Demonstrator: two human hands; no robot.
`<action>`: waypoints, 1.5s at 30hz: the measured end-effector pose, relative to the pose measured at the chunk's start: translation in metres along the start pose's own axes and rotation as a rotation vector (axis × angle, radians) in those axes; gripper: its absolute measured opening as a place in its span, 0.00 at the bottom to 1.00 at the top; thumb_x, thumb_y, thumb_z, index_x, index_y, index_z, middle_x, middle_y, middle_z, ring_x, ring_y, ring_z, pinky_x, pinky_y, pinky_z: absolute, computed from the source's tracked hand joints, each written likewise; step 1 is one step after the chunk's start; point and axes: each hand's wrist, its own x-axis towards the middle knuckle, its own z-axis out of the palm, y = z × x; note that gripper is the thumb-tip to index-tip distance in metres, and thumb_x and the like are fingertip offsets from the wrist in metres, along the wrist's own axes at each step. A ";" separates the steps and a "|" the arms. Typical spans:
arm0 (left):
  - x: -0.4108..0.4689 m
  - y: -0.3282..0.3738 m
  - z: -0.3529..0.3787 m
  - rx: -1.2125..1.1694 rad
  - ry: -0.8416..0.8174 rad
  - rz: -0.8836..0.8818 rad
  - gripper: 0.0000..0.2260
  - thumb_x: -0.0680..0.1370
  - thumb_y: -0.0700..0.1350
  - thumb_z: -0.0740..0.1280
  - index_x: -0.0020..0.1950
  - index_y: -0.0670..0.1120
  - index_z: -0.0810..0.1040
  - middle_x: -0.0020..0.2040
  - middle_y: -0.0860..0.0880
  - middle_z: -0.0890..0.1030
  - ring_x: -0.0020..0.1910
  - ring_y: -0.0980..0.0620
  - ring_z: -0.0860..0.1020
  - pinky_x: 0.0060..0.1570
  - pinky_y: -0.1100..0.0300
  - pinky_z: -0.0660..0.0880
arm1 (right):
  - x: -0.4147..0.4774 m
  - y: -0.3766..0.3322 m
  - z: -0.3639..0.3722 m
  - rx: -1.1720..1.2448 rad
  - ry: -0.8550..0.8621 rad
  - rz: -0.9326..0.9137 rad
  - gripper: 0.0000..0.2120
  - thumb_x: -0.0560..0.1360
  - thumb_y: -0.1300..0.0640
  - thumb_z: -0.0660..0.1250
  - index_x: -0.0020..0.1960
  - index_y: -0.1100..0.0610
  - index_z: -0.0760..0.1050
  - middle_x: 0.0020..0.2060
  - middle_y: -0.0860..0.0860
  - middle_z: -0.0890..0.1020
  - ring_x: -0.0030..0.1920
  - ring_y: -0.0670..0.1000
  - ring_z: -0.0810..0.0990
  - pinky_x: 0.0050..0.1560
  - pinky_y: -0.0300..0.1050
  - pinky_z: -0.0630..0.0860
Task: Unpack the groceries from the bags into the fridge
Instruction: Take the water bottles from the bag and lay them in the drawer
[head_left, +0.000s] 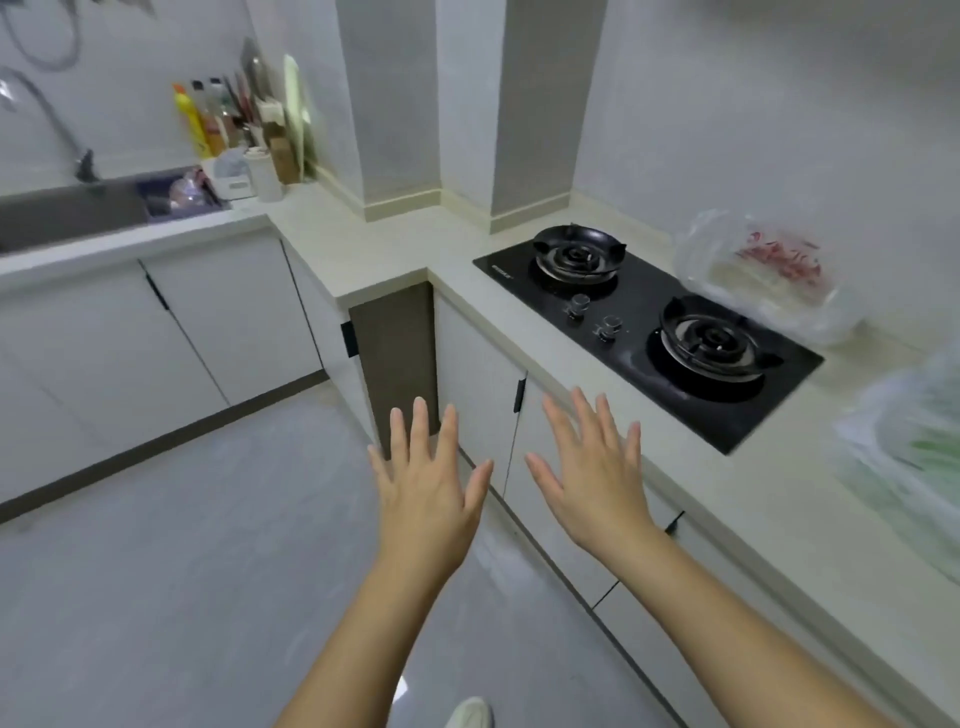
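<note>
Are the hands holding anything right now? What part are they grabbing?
No, nothing is held. The left hand and the right hand are both empty, fingers spread, out in the air in front of the cabinets.

L grip (423, 480) & R grip (592, 475) out, palms down (fingers spread)

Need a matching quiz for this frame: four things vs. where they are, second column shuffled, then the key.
Things
1. yellow bottle
2. bag with red contents
3. bag with green contents
4. left hand

Places
A. on the counter, at the picture's right edge
B. in the air, fingers spread, holding nothing
C. by the wall, just behind the hob
D. back corner, beside the sink

Pairs: 1-D, 2-C, 3-A, 4-B
</note>
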 end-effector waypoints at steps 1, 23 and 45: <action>0.017 0.007 0.003 -0.004 -0.010 0.044 0.31 0.80 0.63 0.48 0.80 0.54 0.43 0.80 0.49 0.40 0.77 0.47 0.34 0.75 0.41 0.40 | 0.009 0.009 -0.002 0.003 0.013 0.043 0.31 0.81 0.38 0.48 0.79 0.46 0.39 0.79 0.52 0.42 0.78 0.56 0.37 0.75 0.65 0.40; 0.164 0.254 0.125 -0.055 -0.142 0.644 0.34 0.77 0.65 0.41 0.80 0.51 0.50 0.80 0.45 0.49 0.79 0.43 0.42 0.74 0.37 0.48 | 0.032 0.261 -0.054 0.019 0.147 0.621 0.31 0.81 0.40 0.50 0.80 0.46 0.42 0.79 0.52 0.43 0.78 0.56 0.38 0.75 0.63 0.40; 0.225 0.594 0.212 0.015 -0.127 1.190 0.34 0.78 0.64 0.41 0.79 0.47 0.53 0.80 0.41 0.51 0.78 0.39 0.47 0.74 0.39 0.45 | 0.027 0.556 -0.122 0.001 0.373 1.000 0.31 0.81 0.41 0.54 0.80 0.47 0.48 0.79 0.54 0.49 0.78 0.58 0.45 0.75 0.63 0.47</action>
